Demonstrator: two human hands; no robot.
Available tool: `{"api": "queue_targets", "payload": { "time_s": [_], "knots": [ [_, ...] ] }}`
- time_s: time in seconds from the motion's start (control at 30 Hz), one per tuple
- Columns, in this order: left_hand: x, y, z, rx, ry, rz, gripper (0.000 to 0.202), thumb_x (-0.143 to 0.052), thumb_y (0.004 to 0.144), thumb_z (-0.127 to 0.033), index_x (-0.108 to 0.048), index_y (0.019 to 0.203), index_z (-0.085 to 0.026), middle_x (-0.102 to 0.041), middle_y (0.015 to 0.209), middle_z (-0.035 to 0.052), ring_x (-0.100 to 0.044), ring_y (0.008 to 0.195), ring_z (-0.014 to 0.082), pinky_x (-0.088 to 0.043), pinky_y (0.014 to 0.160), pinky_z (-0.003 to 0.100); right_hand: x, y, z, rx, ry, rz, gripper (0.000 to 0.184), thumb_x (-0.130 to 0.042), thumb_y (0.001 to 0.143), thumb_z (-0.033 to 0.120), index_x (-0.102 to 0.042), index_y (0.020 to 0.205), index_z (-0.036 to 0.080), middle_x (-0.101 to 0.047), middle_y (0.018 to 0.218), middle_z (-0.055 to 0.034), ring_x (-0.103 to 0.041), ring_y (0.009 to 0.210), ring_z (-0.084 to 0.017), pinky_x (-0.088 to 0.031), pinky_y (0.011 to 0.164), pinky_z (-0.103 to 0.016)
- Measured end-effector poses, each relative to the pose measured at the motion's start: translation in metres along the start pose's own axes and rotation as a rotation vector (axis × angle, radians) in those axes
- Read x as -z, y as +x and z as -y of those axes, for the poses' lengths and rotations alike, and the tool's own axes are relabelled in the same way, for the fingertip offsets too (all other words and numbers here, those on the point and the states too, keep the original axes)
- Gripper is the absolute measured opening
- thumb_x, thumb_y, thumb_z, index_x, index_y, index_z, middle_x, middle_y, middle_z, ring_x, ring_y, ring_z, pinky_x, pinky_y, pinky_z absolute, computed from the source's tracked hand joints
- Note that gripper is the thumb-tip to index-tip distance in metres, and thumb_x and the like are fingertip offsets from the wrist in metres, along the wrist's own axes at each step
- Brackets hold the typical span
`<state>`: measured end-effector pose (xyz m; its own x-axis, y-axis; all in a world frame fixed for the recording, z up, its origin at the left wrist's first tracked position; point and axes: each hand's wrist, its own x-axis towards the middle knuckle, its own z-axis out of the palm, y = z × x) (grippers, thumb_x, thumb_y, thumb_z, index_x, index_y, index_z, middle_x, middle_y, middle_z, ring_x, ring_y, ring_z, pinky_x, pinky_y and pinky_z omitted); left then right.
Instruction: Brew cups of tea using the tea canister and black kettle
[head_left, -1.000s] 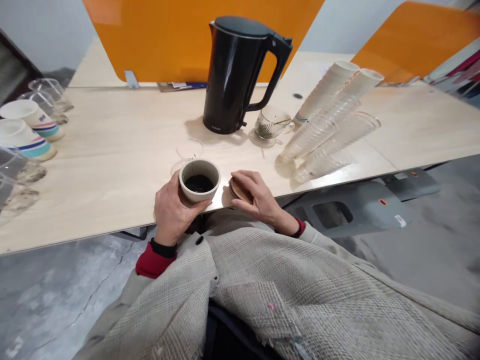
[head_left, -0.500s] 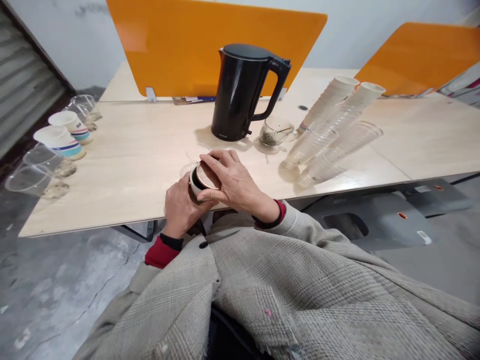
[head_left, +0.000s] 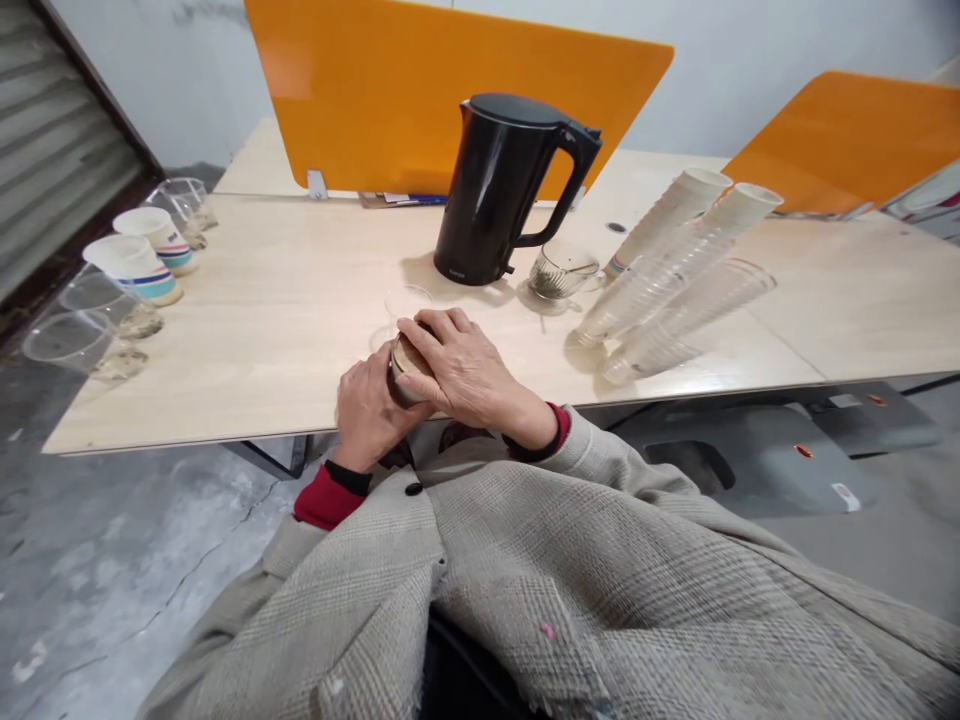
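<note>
A small round canister (head_left: 399, 390) is at the front edge of the table, mostly hidden by my hands. My left hand (head_left: 373, 405) is wrapped round its side. Over its top, my right hand (head_left: 471, 375) grips a brownish lid (head_left: 412, 357) with the thumb and fingers; the lid rests on the rim. Just beyond my hands stands something clear with a round rim (head_left: 409, 298), partly hidden. Farther off, a ribbed glass cup (head_left: 556, 278) holds dark green dried leaves, probably tea, beside a black electric kettle (head_left: 491, 195).
Paper cups (head_left: 135, 272) and clear plastic cups (head_left: 71, 340) line the table's left side. Stacks of clear cups (head_left: 637, 290) and paper cups (head_left: 671, 215) lean or lie at the right. An orange partition (head_left: 360, 100) rises behind the kettle. Grey stools (head_left: 757, 470) are under the table.
The lid, tilted with a dark gap under it before, now lies down over the canister's opening. My right hand has moved with it. The whole view has shifted slightly.
</note>
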<state>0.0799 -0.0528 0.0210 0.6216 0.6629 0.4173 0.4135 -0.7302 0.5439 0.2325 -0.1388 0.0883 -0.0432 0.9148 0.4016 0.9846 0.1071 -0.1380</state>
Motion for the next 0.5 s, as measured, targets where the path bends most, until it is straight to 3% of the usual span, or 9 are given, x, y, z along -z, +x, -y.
{"api": "queue_targets", "payload": {
  "time_s": [0.1, 0.27, 0.37, 0.5],
  "knots": [
    [-0.001, -0.001, 0.001, -0.01, 0.005, -0.002, 0.092, -0.082, 0.08, -0.058, -0.046, 0.154, -0.017, -0.07, 0.146, 0.0194, -0.069, 0.132, 0.0379, -0.052, 0.114, 0.051, -0.001, 0.0, 0.001, -0.012, 0.062, 0.015, 0.07, -0.048, 0.106, 0.065, -0.056, 0.154, 0.015, -0.06, 0.143, -0.0193, -0.051, 0.124, -0.037, -0.051, 0.112, -0.058],
    [0.0, -0.005, 0.007, -0.042, 0.025, -0.012, 0.092, -0.083, 0.08, -0.055, -0.046, 0.156, -0.019, -0.069, 0.147, 0.0185, -0.07, 0.129, 0.0395, -0.054, 0.109, 0.054, -0.002, -0.003, -0.004, -0.008, 0.135, 0.016, 0.08, -0.06, 0.099, 0.071, -0.056, 0.155, 0.014, -0.059, 0.145, -0.0211, -0.053, 0.127, -0.04, -0.055, 0.107, -0.061],
    [0.003, -0.007, 0.013, -0.079, -0.006, -0.014, 0.095, -0.084, 0.081, -0.062, -0.045, 0.157, -0.02, -0.07, 0.146, 0.0165, -0.071, 0.123, 0.0371, -0.055, 0.105, 0.052, 0.003, -0.009, -0.015, -0.005, 0.207, -0.052, 0.074, -0.068, 0.096, 0.066, -0.058, 0.153, 0.02, -0.062, 0.141, -0.019, -0.057, 0.127, -0.039, -0.053, 0.111, -0.062],
    [0.005, -0.01, 0.016, -0.096, -0.057, 0.005, 0.094, -0.084, 0.082, -0.065, -0.046, 0.157, -0.025, -0.073, 0.141, 0.0113, -0.072, 0.117, 0.0312, -0.054, 0.105, 0.049, 0.025, -0.007, -0.04, -0.071, 0.205, -0.199, 0.064, -0.069, 0.097, 0.058, -0.061, 0.151, 0.024, -0.062, 0.139, -0.0167, -0.058, 0.131, -0.039, -0.05, 0.115, -0.062]
  ]
}}
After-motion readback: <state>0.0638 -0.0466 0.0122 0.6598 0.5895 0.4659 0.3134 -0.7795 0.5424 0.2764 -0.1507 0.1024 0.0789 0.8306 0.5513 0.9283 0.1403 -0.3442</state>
